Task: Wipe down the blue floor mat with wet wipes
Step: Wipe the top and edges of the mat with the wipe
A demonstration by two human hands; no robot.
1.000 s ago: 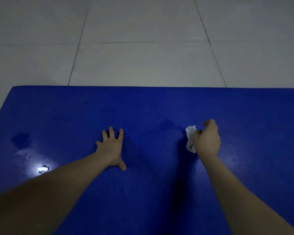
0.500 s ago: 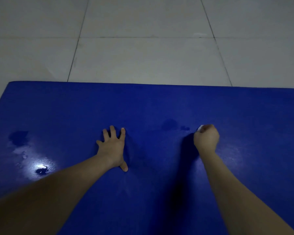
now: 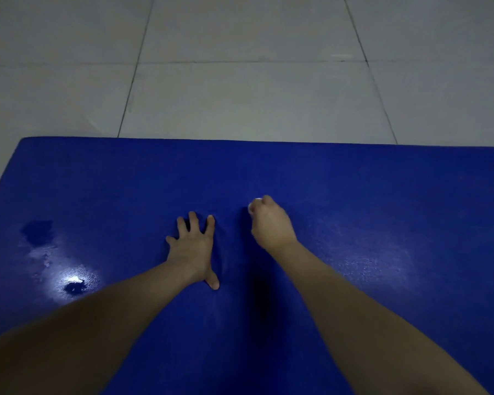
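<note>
The smooth blue floor mat (image 3: 382, 195) lies flat on the pale grey tiled floor (image 3: 240, 95), its far edge well beyond the left hand (image 3: 193, 249). That hand presses palm down on the mat with the arm stretched forward, fingers spread wide and thumb pointing back. Just right of the left hand, the right hand (image 3: 271, 223) rests knuckles-up on the mat, fingers curled tight round a crumpled white wet wipe (image 3: 251, 205) that peeks out beyond them, while a dark wet patch (image 3: 37, 230) sits well left of the left hand.

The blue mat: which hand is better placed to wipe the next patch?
Right. The right hand grips the wet wipe against the blue mat; the left hand lies flat, fingers spread, holding nothing.
</note>
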